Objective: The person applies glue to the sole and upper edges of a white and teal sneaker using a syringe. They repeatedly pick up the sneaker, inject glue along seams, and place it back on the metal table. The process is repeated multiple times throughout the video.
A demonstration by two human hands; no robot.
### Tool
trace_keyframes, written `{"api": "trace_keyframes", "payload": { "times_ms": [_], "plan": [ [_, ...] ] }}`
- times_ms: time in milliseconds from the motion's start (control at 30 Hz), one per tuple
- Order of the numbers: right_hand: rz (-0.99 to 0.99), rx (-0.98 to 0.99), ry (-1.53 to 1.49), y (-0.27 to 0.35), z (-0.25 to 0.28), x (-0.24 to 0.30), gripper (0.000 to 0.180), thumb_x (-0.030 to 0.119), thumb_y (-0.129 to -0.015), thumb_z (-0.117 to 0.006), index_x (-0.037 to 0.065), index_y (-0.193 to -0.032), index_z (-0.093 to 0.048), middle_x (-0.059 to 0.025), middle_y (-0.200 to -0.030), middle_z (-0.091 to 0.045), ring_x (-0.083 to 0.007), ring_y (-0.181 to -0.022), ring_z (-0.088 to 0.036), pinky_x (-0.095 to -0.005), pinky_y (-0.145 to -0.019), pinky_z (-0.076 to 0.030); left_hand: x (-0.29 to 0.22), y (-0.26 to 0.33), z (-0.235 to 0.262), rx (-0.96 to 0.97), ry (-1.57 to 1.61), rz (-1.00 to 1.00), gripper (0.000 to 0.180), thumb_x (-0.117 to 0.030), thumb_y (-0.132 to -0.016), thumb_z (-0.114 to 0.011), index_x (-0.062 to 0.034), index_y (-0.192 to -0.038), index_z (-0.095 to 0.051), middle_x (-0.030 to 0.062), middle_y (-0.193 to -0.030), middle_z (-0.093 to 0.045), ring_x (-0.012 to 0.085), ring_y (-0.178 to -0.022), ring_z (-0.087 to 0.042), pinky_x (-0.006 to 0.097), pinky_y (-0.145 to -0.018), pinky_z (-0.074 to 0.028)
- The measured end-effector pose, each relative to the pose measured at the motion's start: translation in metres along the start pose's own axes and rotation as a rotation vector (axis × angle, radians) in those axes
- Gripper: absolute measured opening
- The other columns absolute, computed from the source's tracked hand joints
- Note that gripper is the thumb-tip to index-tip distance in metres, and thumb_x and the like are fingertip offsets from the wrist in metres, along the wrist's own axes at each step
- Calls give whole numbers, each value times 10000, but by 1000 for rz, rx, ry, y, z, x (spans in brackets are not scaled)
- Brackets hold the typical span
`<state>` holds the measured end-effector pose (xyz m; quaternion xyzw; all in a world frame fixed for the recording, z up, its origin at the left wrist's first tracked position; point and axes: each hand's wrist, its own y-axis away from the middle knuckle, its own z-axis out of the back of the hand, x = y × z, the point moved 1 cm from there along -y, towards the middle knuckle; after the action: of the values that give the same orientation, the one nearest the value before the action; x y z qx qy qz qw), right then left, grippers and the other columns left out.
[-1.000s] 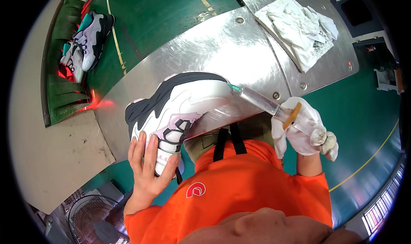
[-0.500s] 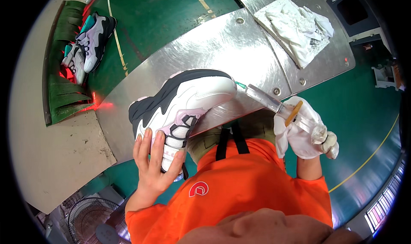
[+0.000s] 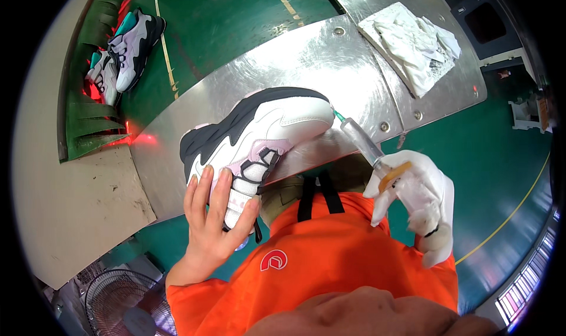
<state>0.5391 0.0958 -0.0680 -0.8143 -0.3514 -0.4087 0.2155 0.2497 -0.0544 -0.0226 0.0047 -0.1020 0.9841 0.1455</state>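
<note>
A white sneaker [image 3: 253, 141] with a black sole, lilac patches and dark laces lies on its side on the metal table. My bare left hand [image 3: 212, 221] grips it around the tongue and collar, fingers on the upper and thumb across the near side. In my right hand [image 3: 427, 188], in a white glove, is a clear syringe [image 3: 361, 141] with a brownish finger flange and a green needle tip. That tip meets the sneaker's toe where sole and upper join. My gloved fingers wrap the syringe's rear part; the plunger end is partly hidden.
White cloths [image 3: 413, 44] lie on a pad at the far right of the metal table [image 3: 295, 58]. Another pair of sneakers [image 3: 132, 56] sits at far left by green strip flaps [image 3: 91, 112] with red light behind. A fan [image 3: 130, 306] stands at lower left.
The sneaker has shifted slightly up and right, with my left hand still on it. My right hand has turned and dropped a little, tilting the syringe more steeply; its tip stays by the toe.
</note>
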Motion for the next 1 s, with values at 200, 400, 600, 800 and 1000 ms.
{"api": "trace_keyframes", "payload": {
  "times_ms": [200, 400, 600, 800, 1000],
  "plan": [
    [34, 19, 168, -3, -11, 4, 765, 160, -473, -859, -21, -1171, -604, -100, -892, -616, -237, -771, -598, -412, -843, -558, 14, -18, 13, 54, 64, 5, 400, -132, -790, -740, -190, -1169, -622, 251, -1335, -542, 437, -1238, -507, 542, -996, -413],
    [-55, 25, 225, -10, -7, -5, 791, 64, -576, -817, -31, -1301, -515, -22, -846, -593, -99, -668, -503, -266, -735, -527, 39, -50, 33, 172, 289, 77, 472, 22, -735, -680, -86, -1189, -612, 255, -1368, -504, 459, -1229, -491, 509, -999, -421],
    [-20, 79, 281, -31, 16, -32, 898, 31, -533, -813, -34, -1351, -450, -10, -859, -584, -71, -651, -482, -246, -731, -516, 74, -94, 38, 264, 562, 204, 533, 71, -673, -719, -33, -1184, -609, 232, -1341, -538, 395, -1178, -562, 414, -986, -436],
    [-50, 67, 180, -42, 27, -62, 840, 59, -523, -813, -26, -1286, -470, 26, -766, -508, -30, -594, -413, -164, -636, -381, 123, -135, 22, 477, 805, 237, 660, 50, -604, -808, -31, -1215, -573, 206, -1284, -589, 305, -1120, -625, 337, -941, -472],
    [216, 98, 283, -48, 29, -77, 781, 72, -558, -751, -33, -1282, -479, 28, -709, -510, -23, -528, -408, -157, -530, -331, 172, -162, 20, 862, 1138, 90, 865, -265, -625, -911, 7, -1339, -506, 233, -1403, -492, 284, -1269, -528, 393, -1025, -408]
  ]
}}
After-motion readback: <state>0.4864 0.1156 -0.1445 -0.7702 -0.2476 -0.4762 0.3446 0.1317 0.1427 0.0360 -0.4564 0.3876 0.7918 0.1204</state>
